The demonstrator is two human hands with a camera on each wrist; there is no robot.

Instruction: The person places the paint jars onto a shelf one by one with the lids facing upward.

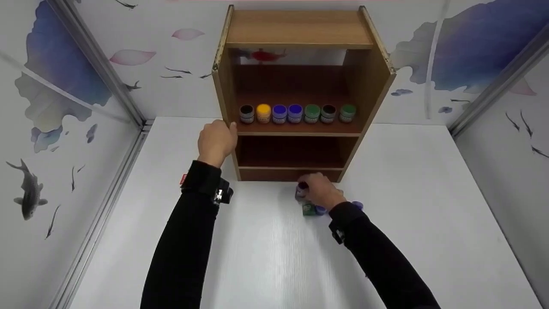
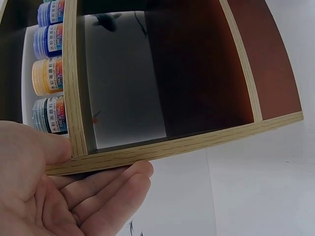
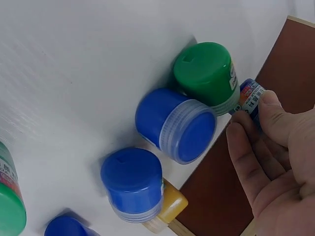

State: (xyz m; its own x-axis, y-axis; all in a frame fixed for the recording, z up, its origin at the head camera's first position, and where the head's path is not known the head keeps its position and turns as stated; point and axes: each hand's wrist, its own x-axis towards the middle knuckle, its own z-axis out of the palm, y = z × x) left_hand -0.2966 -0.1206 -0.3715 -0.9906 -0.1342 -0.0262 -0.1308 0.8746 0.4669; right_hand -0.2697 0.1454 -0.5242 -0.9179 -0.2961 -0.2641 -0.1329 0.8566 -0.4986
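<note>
My left hand (image 1: pixel 215 139) grips the left side panel (image 2: pixel 202 140) of a wooden shelf unit (image 1: pixel 299 26), thumb at the front edge and fingers along the outer face. Low in front of the unit, my right hand (image 1: pixel 319 191) pinches a blue paint jar (image 3: pixel 251 98) between thumb and fingers. Beside that hand, in the right wrist view, are a green paint jar (image 3: pixel 203 71), two blue jars (image 3: pixel 155 115) close together and a yellow jar (image 3: pixel 173 201) partly behind one of them. My right hand and sleeve cover most of this group in the head view.
Along the shelf's middle board stands a row of several paint jars, including a yellow one (image 1: pixel 263 113) and a green one (image 1: pixel 347 113). Another green jar (image 3: pixel 10 201) lies at the right wrist view's left edge. White printed walls (image 1: pixel 30 137) enclose the white table (image 1: pixel 261 257).
</note>
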